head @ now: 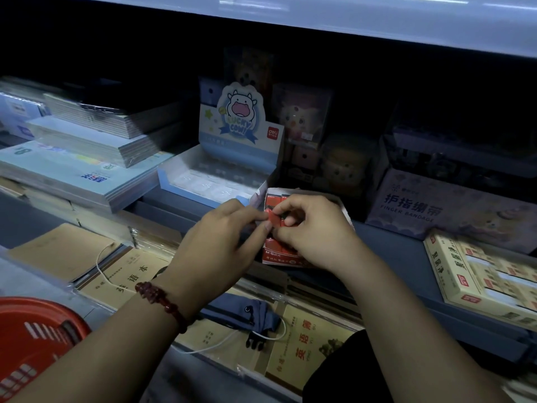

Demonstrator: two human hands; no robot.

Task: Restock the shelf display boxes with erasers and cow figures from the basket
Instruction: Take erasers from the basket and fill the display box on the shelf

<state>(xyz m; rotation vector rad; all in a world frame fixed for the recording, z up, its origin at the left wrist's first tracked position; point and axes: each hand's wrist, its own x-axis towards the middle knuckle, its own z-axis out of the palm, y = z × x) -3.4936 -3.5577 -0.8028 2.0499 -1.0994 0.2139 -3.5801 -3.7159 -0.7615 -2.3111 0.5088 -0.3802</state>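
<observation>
Thumb and forefinger of the left hand point(218, 237) pinch one small red eraser point(274, 219). The right hand point(313, 228) pinches the same piece from the opposite side, its other fingers curled. The eraser is held just above the red display box point(277, 253), which stands at the front edge of the shelf point(392, 245). The hands cover most of the box, so the erasers inside cannot be counted; its front wall reads "M&G". Just beside its rear left corner stands one pale blue display box point(189, 191), its header card printed "LUCKY COW!" with a "deli" mark. Its wrapped contents are too dim to count. Toward the right end of the shelf, one lilac box point(421, 207) reads "FINGER BANDAGE". The back of the shelf lies in deep shadow and its items are indistinct. One red basket point(29, 338) is cut off at the lower left, its contents unclear. One dark red bead bracelet point(162, 301) circles the left wrist.
</observation>
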